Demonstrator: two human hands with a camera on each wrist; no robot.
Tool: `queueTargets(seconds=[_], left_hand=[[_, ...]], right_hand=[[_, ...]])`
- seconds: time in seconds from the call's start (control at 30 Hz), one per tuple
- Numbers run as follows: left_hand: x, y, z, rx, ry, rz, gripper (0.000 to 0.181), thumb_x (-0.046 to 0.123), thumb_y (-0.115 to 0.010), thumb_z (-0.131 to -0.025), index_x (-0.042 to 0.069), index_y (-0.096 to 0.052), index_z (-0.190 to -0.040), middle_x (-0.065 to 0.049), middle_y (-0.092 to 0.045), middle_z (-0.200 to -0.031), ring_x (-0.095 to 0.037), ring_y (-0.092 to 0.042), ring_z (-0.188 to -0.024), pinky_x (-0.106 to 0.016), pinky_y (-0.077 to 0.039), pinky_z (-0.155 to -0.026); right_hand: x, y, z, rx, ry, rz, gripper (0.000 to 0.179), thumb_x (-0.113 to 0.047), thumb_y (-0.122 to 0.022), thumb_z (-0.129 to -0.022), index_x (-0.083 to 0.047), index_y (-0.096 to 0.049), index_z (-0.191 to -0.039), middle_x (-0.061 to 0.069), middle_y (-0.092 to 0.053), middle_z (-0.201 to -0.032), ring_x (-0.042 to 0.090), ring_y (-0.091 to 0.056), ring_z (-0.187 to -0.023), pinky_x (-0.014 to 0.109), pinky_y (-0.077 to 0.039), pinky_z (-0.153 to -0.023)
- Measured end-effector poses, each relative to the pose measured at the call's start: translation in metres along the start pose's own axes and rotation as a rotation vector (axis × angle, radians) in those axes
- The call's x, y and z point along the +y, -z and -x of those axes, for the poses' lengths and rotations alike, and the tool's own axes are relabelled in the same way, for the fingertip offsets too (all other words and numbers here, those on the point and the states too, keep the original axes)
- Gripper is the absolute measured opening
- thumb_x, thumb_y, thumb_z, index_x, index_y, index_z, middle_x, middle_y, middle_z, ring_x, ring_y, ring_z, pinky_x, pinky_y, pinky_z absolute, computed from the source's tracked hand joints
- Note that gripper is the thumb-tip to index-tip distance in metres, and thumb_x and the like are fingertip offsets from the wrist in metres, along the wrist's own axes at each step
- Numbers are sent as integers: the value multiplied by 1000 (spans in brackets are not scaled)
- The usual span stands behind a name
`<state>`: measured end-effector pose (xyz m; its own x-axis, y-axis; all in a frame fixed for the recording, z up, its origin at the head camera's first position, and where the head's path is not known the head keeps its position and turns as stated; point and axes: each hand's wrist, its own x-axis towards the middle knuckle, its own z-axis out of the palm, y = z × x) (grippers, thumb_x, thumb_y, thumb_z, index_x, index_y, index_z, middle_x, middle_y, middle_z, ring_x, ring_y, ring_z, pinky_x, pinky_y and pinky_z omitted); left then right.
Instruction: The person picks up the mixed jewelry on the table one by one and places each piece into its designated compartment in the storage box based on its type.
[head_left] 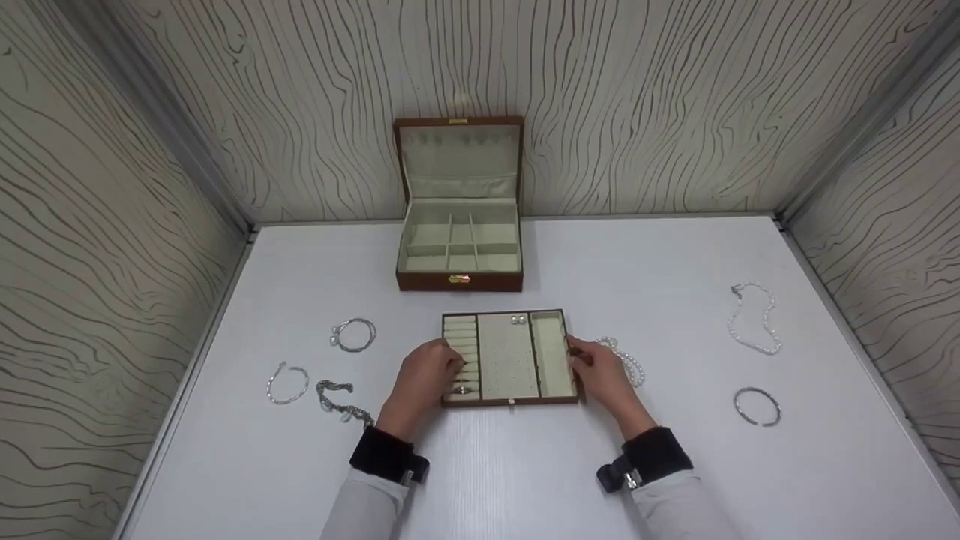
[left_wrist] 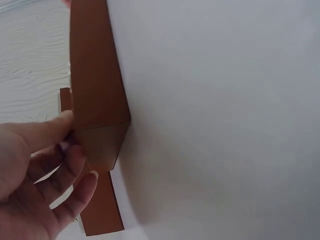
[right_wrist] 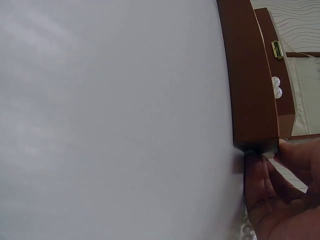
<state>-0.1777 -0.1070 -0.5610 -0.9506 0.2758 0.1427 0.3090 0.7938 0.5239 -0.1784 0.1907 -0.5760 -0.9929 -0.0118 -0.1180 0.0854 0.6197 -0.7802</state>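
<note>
A shallow brown jewelry tray (head_left: 507,360) with cream lining lies on the white table. My left hand (head_left: 426,371) grips its left end; in the left wrist view the thumb reaches the top rim and fingertips lie against the end wall (left_wrist: 102,145). My right hand (head_left: 604,371) pinches the right end, thumb at the rim and fingers on the outer side. A ring (head_left: 463,390) sits in the tray's ring rolls near my left fingers. Two pearl earrings (head_left: 518,319) are at the top of the middle panel. The right compartment holds nothing visible.
Behind the tray stands an open brown jewelry box (head_left: 459,281) with divided compartments. Left lie a double-looped bangle (head_left: 356,335), a thin bracelet (head_left: 288,385) and a chain bracelet (head_left: 341,405). A pearl strand (head_left: 631,367), a pearl necklace (head_left: 766,319) and a bangle (head_left: 757,407) lie right.
</note>
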Motion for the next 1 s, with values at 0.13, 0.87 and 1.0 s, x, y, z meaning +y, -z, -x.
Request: queueTargets(seconds=[0.13, 0.87, 1.0], left_hand=[[-2, 0, 1, 13, 96, 106, 9, 12, -72, -88, 11, -77, -81, 6, -63, -76, -11, -59, -72, -32, -50, -66], [3, -2, 0, 57, 227, 113, 7, 7, -72, -84, 9, -74, -77, 2, -63, -75, -14, -58, -68, -34, -51, -63], [4, -3, 1, 60, 233, 116, 6, 6, -71, -84, 7, -74, -79, 1, -63, -76, -13, -58, -69, -34, -51, -63]], right_hand=[[0, 0, 1, 5, 11, -2, 41, 0, -59, -95, -1, -56, -136, 16, -65, -112, 28, -61, -100, 39, -52, -83], [1, 0, 0, -1, 13, 9, 41, -2, -58, -96, -2, -55, -137, 14, -65, -115, 27, -60, -103, 39, -50, -84], [1, 0, 1, 5, 21, 9, 41, -2, -59, -95, -2, -56, -136, 15, -65, -114, 28, -61, -102, 40, -50, -84]])
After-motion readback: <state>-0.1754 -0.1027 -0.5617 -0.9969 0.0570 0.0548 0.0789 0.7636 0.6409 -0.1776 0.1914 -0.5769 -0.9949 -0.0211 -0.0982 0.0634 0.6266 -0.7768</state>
